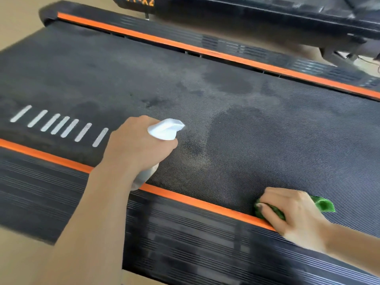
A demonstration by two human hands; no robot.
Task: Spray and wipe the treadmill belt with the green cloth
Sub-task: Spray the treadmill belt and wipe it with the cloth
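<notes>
The black textured treadmill belt (246, 128) fills the middle of the view, with darker damp patches near its centre. My left hand (135, 147) grips a white spray bottle (164, 130) just above the belt's near edge, nozzle pointing right over the belt. My right hand (292, 212) presses a crumpled green cloth (322, 204) flat on the belt at its near edge, beside the orange strip. Most of the cloth is hidden under my fingers.
Orange strips (195, 200) and ribbed black side rails (185, 239) run along both sides of the belt. White stripe markings (61, 124) lie on the belt at the left. Another black machine (267, 13) stands beyond. Tan floor (16, 25) surrounds the treadmill.
</notes>
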